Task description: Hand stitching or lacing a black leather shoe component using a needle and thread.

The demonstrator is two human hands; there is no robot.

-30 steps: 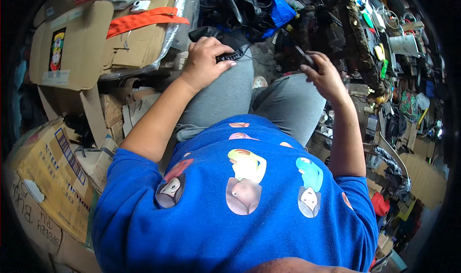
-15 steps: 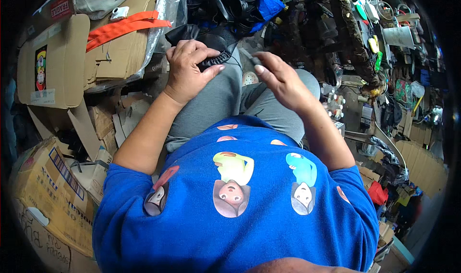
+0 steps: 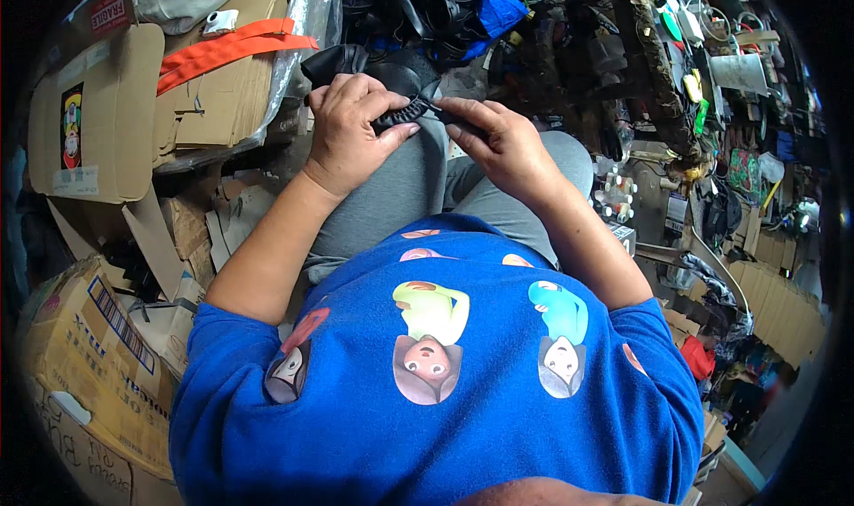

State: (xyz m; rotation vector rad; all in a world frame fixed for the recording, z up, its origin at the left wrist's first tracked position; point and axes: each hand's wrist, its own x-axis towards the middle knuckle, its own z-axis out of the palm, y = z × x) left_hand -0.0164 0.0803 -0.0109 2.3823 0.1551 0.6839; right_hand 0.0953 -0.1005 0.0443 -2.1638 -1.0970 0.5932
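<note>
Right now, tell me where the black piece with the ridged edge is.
In the head view, the black piece sits high, just left of centre, by the left trouser leg, gripped by the left hand, the right hand alongside.

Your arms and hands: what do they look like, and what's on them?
The left hand and right hand are bare: no gloves, and no watch or ring shows. Short blue sleeves end near the elbows, leaving the forearms uncovered.

A head-worn fisheye looks down at both hands (image 3: 350, 137) from nearby
</note>
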